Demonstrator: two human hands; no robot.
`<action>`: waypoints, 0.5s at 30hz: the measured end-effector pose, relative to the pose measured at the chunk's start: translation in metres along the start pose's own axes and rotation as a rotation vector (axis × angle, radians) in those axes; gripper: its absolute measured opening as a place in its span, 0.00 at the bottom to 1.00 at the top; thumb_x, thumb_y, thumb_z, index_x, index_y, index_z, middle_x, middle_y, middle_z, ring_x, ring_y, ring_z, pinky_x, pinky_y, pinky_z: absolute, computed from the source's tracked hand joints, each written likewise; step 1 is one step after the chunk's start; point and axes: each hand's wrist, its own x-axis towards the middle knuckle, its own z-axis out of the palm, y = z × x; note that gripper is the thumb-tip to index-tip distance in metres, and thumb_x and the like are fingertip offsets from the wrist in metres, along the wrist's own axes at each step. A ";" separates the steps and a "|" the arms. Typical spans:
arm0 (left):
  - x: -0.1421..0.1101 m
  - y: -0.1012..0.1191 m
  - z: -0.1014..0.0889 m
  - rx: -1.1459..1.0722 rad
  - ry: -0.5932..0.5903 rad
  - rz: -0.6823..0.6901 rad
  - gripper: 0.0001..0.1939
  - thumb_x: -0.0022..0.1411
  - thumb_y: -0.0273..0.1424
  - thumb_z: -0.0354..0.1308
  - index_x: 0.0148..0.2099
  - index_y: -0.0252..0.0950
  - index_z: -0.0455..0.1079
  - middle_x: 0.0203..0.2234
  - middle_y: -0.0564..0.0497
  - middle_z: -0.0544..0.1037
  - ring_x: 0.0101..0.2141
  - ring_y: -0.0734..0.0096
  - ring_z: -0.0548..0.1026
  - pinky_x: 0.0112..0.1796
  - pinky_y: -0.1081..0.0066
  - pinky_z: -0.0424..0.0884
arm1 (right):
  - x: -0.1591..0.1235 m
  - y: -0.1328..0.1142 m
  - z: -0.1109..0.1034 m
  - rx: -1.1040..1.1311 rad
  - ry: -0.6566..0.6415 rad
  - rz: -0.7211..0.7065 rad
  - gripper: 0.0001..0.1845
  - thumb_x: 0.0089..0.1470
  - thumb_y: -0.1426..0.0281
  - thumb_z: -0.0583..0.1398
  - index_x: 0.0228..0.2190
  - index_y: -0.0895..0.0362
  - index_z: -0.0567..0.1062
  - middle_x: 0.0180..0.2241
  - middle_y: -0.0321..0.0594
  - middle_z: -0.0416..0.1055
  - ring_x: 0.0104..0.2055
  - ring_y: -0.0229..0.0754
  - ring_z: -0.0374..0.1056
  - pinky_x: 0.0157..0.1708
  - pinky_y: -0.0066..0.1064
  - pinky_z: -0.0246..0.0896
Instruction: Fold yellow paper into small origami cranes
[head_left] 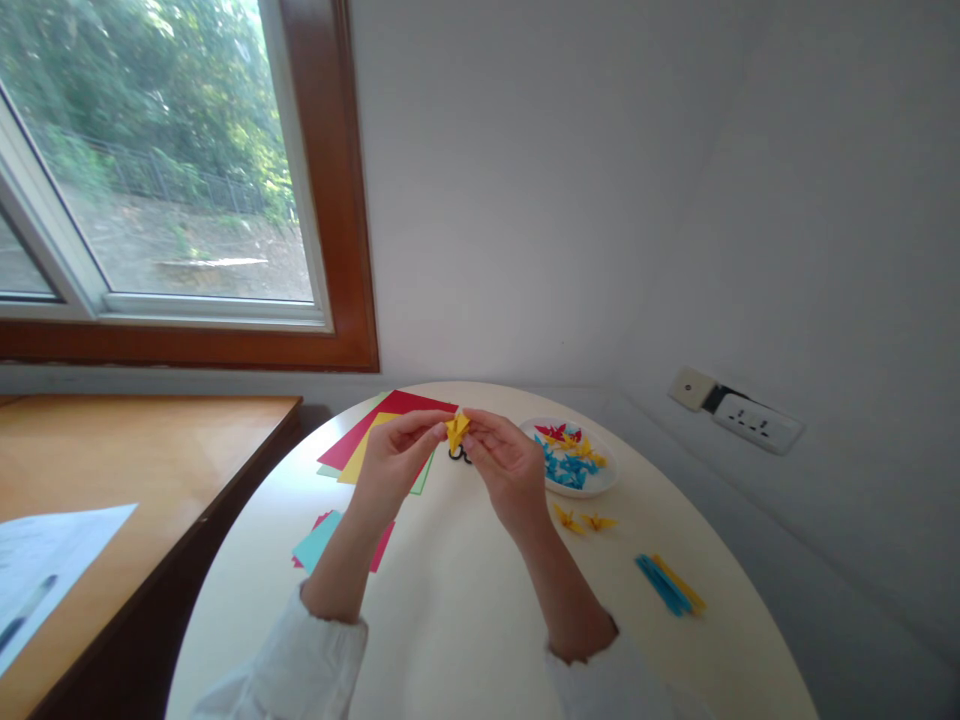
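Observation:
Between my two hands, raised over the far half of the round table, is a small yellow origami crane. My left hand pinches its left side with thumb and fingers. My right hand grips the right side the same way. Behind them on the table, the black handles of what look like scissors show in part. Two more yellow paper cranes lie to the right of my right wrist. Beyond them, a white plate holds several red, yellow and blue cranes.
Large coloured paper sheets lie at the far left of the round table. Smaller squares sit nearer, partly behind my left forearm. Folded blue and yellow strips lie at right. A wooden desk with a paper and pen adjoins on the left.

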 end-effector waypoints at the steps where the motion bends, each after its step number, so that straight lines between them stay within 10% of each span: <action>1: 0.000 0.000 0.000 0.007 -0.002 -0.001 0.10 0.51 0.35 0.62 0.35 0.35 0.77 0.32 0.47 0.80 0.35 0.67 0.76 0.37 0.70 0.72 | 0.000 0.000 0.000 -0.003 0.001 -0.001 0.12 0.44 0.71 0.62 0.35 0.55 0.76 0.32 0.39 0.75 0.35 0.39 0.72 0.36 0.32 0.70; 15: -0.001 0.006 0.002 0.011 -0.030 -0.041 0.13 0.46 0.34 0.66 0.35 0.34 0.75 0.31 0.46 0.80 0.34 0.64 0.77 0.38 0.66 0.74 | 0.002 0.006 0.000 -0.002 0.039 0.014 0.07 0.45 0.69 0.62 0.30 0.55 0.76 0.30 0.38 0.75 0.32 0.38 0.71 0.34 0.30 0.67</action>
